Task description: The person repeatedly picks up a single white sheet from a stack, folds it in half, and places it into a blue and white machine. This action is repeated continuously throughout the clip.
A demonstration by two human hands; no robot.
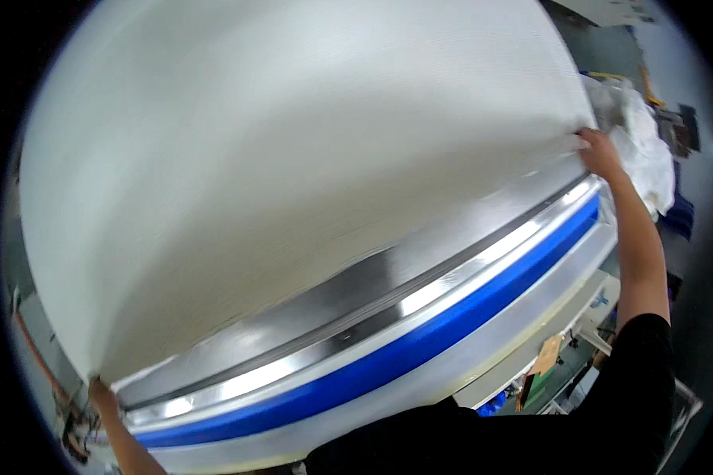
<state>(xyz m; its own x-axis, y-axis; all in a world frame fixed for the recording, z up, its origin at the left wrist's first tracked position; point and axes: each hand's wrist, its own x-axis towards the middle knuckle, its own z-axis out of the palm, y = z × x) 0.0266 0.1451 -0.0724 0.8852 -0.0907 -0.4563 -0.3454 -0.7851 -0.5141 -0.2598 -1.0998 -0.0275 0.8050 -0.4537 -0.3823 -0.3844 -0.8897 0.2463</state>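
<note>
A broad white fabric sheet spreads away from me over a long, shiny metal surface. My left hand is closed on the sheet's near left corner. At the near right corner, my right hand pinches the same sheet between thumb and fingers. Between the hands the near edge sags slightly, and a strip of bare metal shows in front of it. A dark groove and a bright metal rail run along the metal's near side.
A blue band and a pale ledge run along the machine's near side. Crumpled white material lies beyond my right hand. Below right, a brown cardboard piece stands beside a pale bench. An orange hose is at far left.
</note>
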